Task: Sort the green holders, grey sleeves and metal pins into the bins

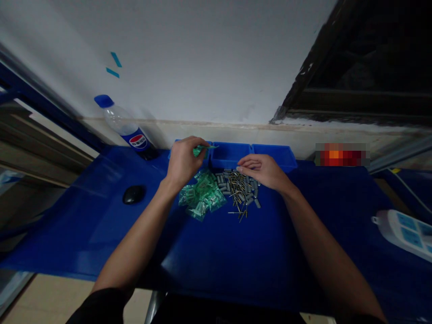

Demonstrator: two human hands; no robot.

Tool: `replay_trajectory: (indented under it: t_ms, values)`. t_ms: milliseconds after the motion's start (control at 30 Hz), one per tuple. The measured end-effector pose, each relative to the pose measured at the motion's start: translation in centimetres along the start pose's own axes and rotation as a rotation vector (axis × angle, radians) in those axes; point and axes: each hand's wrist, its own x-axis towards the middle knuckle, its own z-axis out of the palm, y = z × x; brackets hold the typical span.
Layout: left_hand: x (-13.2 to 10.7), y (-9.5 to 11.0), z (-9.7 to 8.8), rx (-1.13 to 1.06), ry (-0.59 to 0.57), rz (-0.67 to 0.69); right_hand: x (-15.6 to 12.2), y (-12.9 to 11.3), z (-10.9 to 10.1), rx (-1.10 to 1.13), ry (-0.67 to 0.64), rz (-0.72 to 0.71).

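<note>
My left hand (184, 161) is raised above a heap of small green plastic bags (201, 196) and pinches one green bag (204, 148) between thumb and fingers, near the left blue bin (206, 158). My right hand (263, 171) rests palm down on a pile of thin metal screws and grey plastic anchors (239, 189), fingertips touching the pieces. Whether those fingers grip a piece is hidden. Both piles lie on the blue table cover (216, 252).
Three blue bins stand in a row by the wall; the middle bin (230, 155) and right bin (275, 155) are behind the piles. A Pepsi bottle (126, 128) leans at back left, a black mouse (133, 194) lies left, a white power strip (405, 231) at right.
</note>
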Motion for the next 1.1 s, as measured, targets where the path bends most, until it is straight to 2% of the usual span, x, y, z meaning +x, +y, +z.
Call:
replay_trajectory:
  t_ms: [67,100,167,233,267,400,433,500,600,733,867,967,1100]
  values:
    - [0.0,-1.2,-0.1,0.122,0.034,-0.003,0.0,0.0,0.0,-0.011,-0.024,0.002]
    - [0.0,-1.8,0.0,0.185,-0.008,-0.016,-0.1,0.1,0.0,-0.015,-0.035,0.003]
    - [-0.1,-2.5,0.4,0.306,-0.163,-0.045,-0.1,0.1,0.0,-0.020,-0.055,0.003]
    - [-0.2,-2.5,0.7,0.376,-0.291,-0.043,-0.1,0.2,0.0,-0.029,-0.064,0.005]
    - [-0.2,-2.2,0.8,0.382,-0.310,-0.024,-0.1,0.3,-0.1,-0.039,-0.064,0.008]
    - [0.1,-0.7,0.6,0.263,-0.257,0.087,0.1,0.9,-0.3,-0.116,-0.053,0.023]
    - [0.1,-0.4,0.5,0.219,-0.296,0.105,0.1,1.0,-0.4,-0.147,-0.053,0.021]
    - [0.1,-0.1,0.1,0.170,-0.447,0.137,0.1,1.3,-0.4,-0.207,-0.055,0.006]
    - [-0.5,0.0,-0.2,0.229,-0.675,0.142,0.1,1.2,-0.4,-0.253,-0.072,-0.019]
    - [-1.3,-0.1,0.4,0.318,-0.815,0.054,-0.1,0.9,-0.1,-0.253,-0.104,-0.028]
    - [-1.4,-0.4,1.2,0.297,-0.858,0.063,-0.2,0.7,0.0,-0.215,-0.127,-0.033]
    - [-1.1,-0.7,1.3,0.226,-0.813,0.096,-0.2,0.8,0.0,-0.204,-0.123,-0.036]
    - [-0.5,-0.6,0.6,0.008,-0.758,0.090,-0.2,0.6,0.1,-0.164,-0.163,-0.032]
